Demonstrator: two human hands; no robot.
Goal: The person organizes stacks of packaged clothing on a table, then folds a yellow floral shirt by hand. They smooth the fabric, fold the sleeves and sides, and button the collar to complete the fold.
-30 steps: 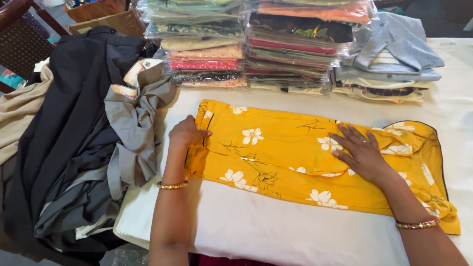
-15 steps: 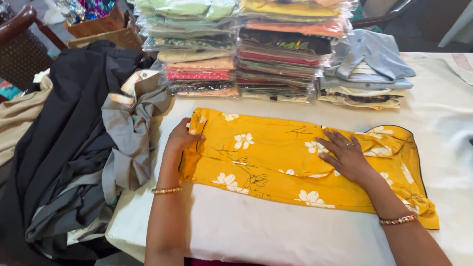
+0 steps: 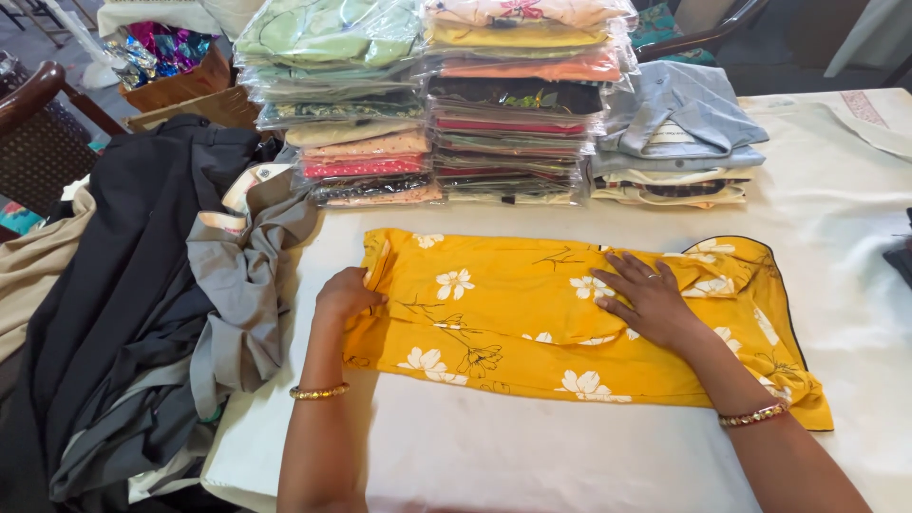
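A yellow garment with white flowers point(image 3: 513, 304) lies folded lengthwise on the white-covered table point(image 3: 532, 456). My left hand point(image 3: 347, 293) grips its left end, fingers curled around the folded edge. Flat on the cloth near its middle rests my right hand point(image 3: 651, 299), fingers spread and pressing down. Both wrists wear bangles. A black-piped edge shows at the garment's right end point(image 3: 774, 285).
Two tall stacks of clothes packed in clear plastic point(image 3: 427, 104) stand behind the garment. A few folded grey and light shirts point(image 3: 679, 142) sit to their right. A heap of black and grey clothes point(image 3: 152, 304) covers the table's left side. A wooden chair point(image 3: 43, 123) stands far left.
The view has tilted, so the garment sits lower in frame. My right hand slid slightly left along the cloth. My left hand keeps hold of the left end.
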